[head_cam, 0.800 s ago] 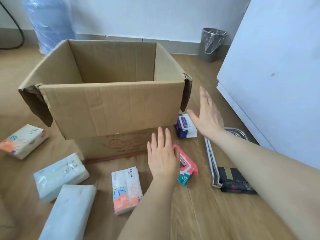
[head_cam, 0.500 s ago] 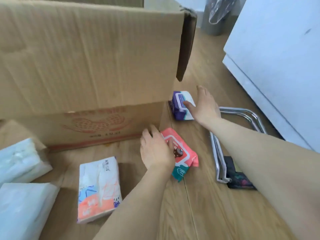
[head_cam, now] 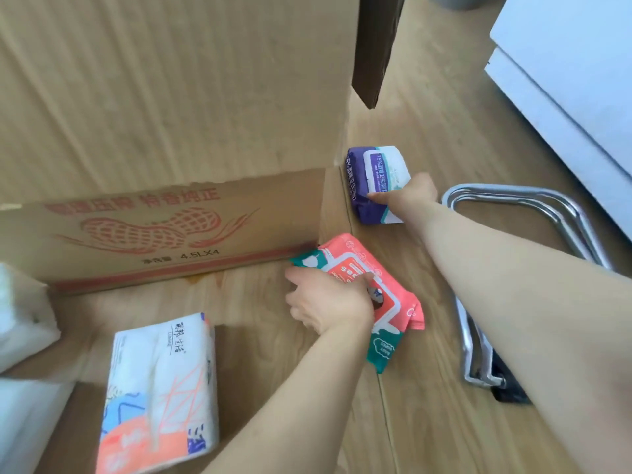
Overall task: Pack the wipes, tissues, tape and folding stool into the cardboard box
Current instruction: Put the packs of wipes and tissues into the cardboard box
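The cardboard box [head_cam: 164,107] fills the upper left, its front flap hanging toward me and hiding the inside. My left hand [head_cam: 328,302] grips the red and teal wipes pack [head_cam: 386,302] lying on the floor at the box's front right corner. My right hand [head_cam: 407,196] is closed on the purple and white wipes pack [head_cam: 376,176] beside the box's right side. The folding stool [head_cam: 547,206], a chrome frame with a dark seat, lies flat at the right under my right forearm. A tissue pack [head_cam: 160,391] with orange and blue print lies at lower left. No tape is in view.
Two more pale tissue packs [head_cam: 24,323] [head_cam: 24,422] sit at the left edge. A white cabinet [head_cam: 574,83] stands at the upper right, close to the stool. The floor is wood planks [head_cam: 444,107].
The view has dropped closer to the floor. My left hand has closed over the red wipes pack and my right hand has taken hold of the purple wipes pack.
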